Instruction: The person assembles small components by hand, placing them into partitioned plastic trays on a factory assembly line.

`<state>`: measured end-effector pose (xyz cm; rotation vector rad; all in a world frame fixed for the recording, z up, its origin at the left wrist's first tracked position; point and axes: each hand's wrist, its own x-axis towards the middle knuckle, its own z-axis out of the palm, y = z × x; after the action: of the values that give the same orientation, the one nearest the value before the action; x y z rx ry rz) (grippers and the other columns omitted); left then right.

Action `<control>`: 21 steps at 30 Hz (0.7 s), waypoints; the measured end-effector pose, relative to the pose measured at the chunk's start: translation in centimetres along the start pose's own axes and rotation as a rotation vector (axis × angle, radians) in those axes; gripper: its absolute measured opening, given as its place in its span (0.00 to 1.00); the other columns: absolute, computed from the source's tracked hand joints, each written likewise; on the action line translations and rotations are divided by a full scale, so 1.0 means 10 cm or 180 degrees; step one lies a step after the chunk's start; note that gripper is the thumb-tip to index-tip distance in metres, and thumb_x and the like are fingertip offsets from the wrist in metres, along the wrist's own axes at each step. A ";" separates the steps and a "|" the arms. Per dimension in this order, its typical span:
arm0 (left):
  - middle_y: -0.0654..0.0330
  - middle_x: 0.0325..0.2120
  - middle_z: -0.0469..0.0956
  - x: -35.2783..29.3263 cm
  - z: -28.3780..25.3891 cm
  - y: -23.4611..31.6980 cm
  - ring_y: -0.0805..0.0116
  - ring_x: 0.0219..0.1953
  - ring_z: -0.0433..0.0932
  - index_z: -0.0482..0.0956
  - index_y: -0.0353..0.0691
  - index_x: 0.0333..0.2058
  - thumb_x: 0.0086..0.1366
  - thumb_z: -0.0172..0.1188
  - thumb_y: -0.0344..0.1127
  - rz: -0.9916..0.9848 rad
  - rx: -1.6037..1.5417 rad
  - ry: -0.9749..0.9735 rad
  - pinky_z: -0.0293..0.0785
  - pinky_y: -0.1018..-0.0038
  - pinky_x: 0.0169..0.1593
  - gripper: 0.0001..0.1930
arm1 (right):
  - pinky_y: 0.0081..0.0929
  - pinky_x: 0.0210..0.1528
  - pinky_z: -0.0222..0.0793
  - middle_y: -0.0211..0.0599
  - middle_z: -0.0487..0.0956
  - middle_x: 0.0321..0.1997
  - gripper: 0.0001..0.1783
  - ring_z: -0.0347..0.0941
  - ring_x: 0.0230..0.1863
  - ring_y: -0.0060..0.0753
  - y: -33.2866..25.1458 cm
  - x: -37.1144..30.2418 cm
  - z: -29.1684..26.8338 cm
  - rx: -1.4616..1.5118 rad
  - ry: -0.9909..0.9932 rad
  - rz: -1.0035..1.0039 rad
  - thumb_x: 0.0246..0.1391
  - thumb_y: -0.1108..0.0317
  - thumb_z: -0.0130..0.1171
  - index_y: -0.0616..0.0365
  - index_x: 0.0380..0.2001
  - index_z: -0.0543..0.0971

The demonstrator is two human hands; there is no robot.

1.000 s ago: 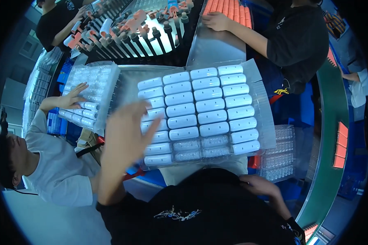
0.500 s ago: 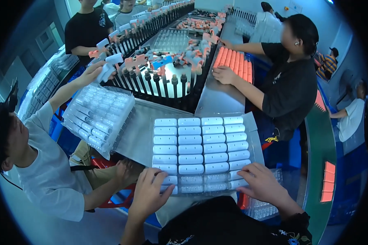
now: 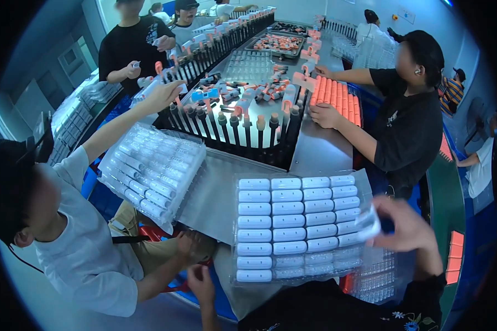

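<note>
In front of me a clear plastic tray (image 3: 298, 276) holds rows of glossy white rounded casings (image 3: 289, 222). Its front left end carries casings, while the front slots of the other columns show bare clear plastic. Above the tray's right edge, my right hand (image 3: 406, 226) is closed on a white plastic casing (image 3: 368, 223); blur hides whether more than one piece is there. Off the tray's front left corner, my left hand (image 3: 202, 284) hangs low with loosely bent fingers and nothing visible in it.
A stack of clear trays with white tubes (image 3: 152, 174) leans at left beside a seated co-worker (image 3: 83, 220). Behind the metal table (image 3: 215, 204) runs a line of black posts (image 3: 243, 132) with orange pieces. At right, another person handles orange parts (image 3: 337, 99).
My right hand has lifted off the tray with white plastic from its front right slots, which now show bare. My left hand has dropped away from the tray's left edge.
</note>
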<state>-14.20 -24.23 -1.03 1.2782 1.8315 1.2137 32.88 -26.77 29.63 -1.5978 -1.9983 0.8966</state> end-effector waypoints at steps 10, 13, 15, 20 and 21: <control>0.32 0.48 0.78 -0.70 0.56 -2.03 0.36 0.50 0.78 0.76 0.22 0.48 0.70 0.57 0.58 -0.2362 0.0028 -0.0325 0.72 0.53 0.55 0.35 | 0.48 0.50 0.75 0.51 0.68 0.66 0.21 0.71 0.57 0.61 0.49 3.00 -0.57 -0.4001 0.1370 -0.0430 0.57 0.64 0.59 0.55 0.54 0.80; 0.34 0.49 0.79 -0.76 0.48 -1.64 0.47 0.52 0.78 0.76 0.20 0.50 0.73 0.52 0.58 -0.2199 0.0550 -0.0527 0.72 0.59 0.55 0.35 | 0.50 0.47 0.77 0.54 0.73 0.61 0.22 0.74 0.55 0.61 0.65 3.35 -0.29 -0.3622 0.1710 -0.0243 0.60 0.57 0.57 0.54 0.55 0.79; 0.35 0.49 0.78 -0.77 0.45 -1.58 0.48 0.52 0.77 0.75 0.19 0.53 0.74 0.50 0.59 -0.2269 0.0433 -0.0436 0.71 0.60 0.56 0.37 | 0.56 0.53 0.74 0.59 0.81 0.52 0.29 0.78 0.52 0.64 0.24 3.37 -0.20 -0.2337 0.0975 0.0693 0.67 0.48 0.49 0.55 0.64 0.70; 0.31 0.47 0.79 -0.73 0.55 -1.84 0.39 0.52 0.78 0.77 0.21 0.48 0.72 0.50 0.62 -0.2355 0.0190 -0.0341 0.72 0.56 0.56 0.37 | 0.52 0.49 0.76 0.57 0.83 0.47 0.34 0.81 0.49 0.59 -0.06 3.30 0.12 -0.2576 0.1138 0.0376 0.67 0.43 0.49 0.65 0.59 0.70; 0.32 0.48 0.79 -0.72 0.56 -1.84 0.39 0.53 0.78 0.77 0.21 0.49 0.72 0.49 0.62 -0.2368 0.0126 -0.0328 0.71 0.56 0.56 0.38 | 0.52 0.48 0.76 0.57 0.83 0.46 0.35 0.81 0.47 0.59 -0.08 3.23 0.15 -0.2388 0.0949 0.0297 0.66 0.41 0.50 0.66 0.57 0.72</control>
<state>-14.10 -31.24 -20.36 0.5536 1.9854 0.6864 23.32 3.98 27.07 -2.0577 -2.1654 -0.1191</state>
